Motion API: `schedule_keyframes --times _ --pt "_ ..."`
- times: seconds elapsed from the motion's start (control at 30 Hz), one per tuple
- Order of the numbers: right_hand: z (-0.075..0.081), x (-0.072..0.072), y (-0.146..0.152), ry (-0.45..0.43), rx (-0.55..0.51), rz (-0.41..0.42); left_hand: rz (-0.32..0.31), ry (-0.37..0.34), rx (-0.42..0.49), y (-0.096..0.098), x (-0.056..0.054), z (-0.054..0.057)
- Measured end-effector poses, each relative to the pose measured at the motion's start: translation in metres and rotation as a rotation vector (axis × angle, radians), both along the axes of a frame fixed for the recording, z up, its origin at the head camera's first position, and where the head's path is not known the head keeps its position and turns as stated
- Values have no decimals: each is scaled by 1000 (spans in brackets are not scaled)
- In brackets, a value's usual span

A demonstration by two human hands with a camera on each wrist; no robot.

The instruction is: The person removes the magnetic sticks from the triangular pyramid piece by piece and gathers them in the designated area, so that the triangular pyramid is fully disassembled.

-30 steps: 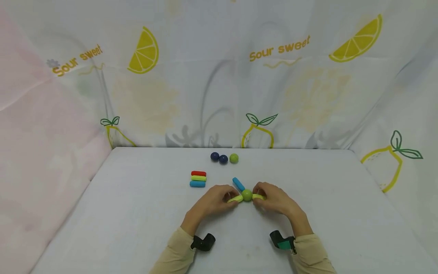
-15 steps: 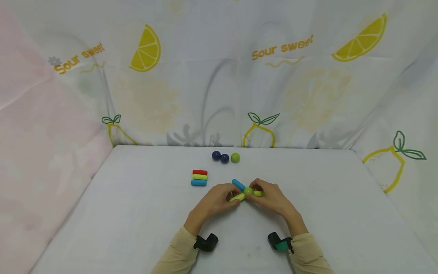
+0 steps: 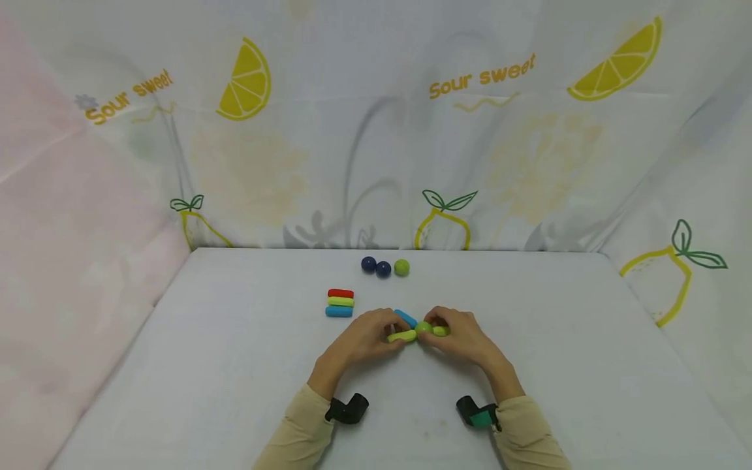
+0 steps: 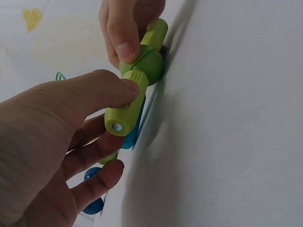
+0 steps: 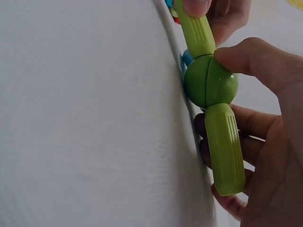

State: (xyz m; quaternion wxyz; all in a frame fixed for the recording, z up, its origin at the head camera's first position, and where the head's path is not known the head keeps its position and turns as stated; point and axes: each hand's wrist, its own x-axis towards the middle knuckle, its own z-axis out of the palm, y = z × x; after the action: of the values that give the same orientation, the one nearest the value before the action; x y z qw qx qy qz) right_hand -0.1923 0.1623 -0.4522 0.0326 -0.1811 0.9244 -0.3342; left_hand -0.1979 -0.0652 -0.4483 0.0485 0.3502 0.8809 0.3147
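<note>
My left hand [image 3: 370,334] pinches a yellow-green magnetic rod [image 4: 125,106] between thumb and fingers; a silver dot shows at its free end. The rod's other end meets a green ball [image 5: 210,81] that has a seam around it. My right hand [image 3: 461,333] grips this ball, the thumb at its upper side in the right wrist view. From the ball's opposite side juts a second yellow-green rod [image 5: 223,149], with the right fingers behind it. A blue rod [image 3: 405,318] slants away from the ball toward the back left, partly hidden by the left hand.
Left of the hands, a red rod [image 3: 341,293], a yellow-green rod [image 3: 341,301] and a blue rod [image 3: 339,312] lie side by side. Near the back edge sit two dark blue balls [image 3: 368,264] and another green ball [image 3: 402,267]. A printed curtain [image 3: 329,130] hangs behind the white table [image 3: 205,365].
My right hand has shifted left, from the right-hand rod onto the ball. The blue rod now lies at a flatter slant, its far end nearer the left hand. The left hand keeps its rod.
</note>
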Motion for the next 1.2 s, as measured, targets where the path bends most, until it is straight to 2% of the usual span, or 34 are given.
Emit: schedule_keyframes --times 0.13,0.23,0.3,0.53,0.83,1.2 --pt "-1 -1 1 -27 -6 -27 -16 -25 -14 -10 -3 2" --pt "-1 -1 2 -58 -16 -43 -3 -62 -6 -23 -4 5" --pt "0 0 2 -68 -18 -38 21 -91 12 -33 -4 9" --pt "2 1 3 -92 -38 -21 114 -75 22 -66 -10 15" --pt "3 1 6 -139 -63 -1 202 -68 47 -93 -15 9" --pt "2 0 15 -168 -65 81 226 -54 73 -104 -18 5"
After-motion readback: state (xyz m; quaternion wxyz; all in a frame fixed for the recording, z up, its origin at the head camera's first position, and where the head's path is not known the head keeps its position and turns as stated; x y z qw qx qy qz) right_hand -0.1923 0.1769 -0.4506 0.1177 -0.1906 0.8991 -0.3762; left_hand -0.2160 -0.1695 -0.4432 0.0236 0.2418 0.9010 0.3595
